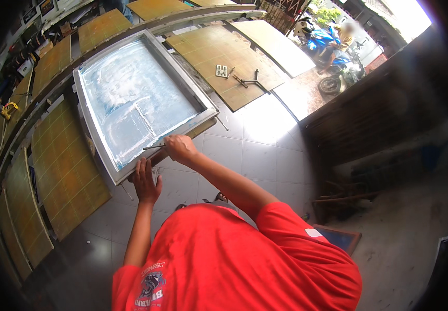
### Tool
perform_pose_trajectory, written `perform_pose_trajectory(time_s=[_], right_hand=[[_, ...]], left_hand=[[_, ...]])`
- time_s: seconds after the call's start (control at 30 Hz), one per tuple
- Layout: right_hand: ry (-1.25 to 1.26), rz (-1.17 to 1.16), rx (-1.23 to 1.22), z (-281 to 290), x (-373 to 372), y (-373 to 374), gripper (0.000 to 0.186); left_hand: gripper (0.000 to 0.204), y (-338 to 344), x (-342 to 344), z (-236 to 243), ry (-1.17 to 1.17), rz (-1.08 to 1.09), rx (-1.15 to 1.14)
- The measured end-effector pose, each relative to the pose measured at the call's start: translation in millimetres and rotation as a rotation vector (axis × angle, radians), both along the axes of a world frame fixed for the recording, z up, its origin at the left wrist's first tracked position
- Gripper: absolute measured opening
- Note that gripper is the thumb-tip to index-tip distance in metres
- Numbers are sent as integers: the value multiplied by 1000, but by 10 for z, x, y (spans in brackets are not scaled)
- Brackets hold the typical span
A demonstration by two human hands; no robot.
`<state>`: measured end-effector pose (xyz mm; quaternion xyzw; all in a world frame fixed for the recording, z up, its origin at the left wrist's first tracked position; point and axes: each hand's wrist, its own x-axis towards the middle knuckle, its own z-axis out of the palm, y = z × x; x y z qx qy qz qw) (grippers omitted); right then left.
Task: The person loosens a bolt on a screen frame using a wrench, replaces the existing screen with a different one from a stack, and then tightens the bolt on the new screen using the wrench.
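Observation:
A metal-framed screen (130, 88) with smeared white and pale blue coating lies tilted across the upper middle. My right hand (181, 147) is closed on a thin dark tool (153, 147), whose end reaches over the screen's near right edge. My left hand (145, 180) is lower and to the left, fingers stretched up against the frame's near edge, thumb apart; it holds no tool.
Gridded yellow boards (66, 166) sit on a curved-looking rail either side. Small metal tools (244, 80) lie on the upper right board. A person (342, 44) sits by blue motorbikes (322, 41) outside. A dark panel (369, 93) stands at the right.

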<state>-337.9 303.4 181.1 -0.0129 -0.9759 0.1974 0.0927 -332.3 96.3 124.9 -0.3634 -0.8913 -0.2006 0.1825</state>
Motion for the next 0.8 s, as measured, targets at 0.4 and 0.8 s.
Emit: perform_pose_trajectory(time_s=[0.4, 0.8], right_hand=[[-43, 44, -131, 181, 33, 26, 7], [-54, -1, -39, 60, 13, 144, 17]], left_hand=[[75, -33, 9, 16, 41, -35, 29], [71, 33, 9, 3, -40, -34, 81]])
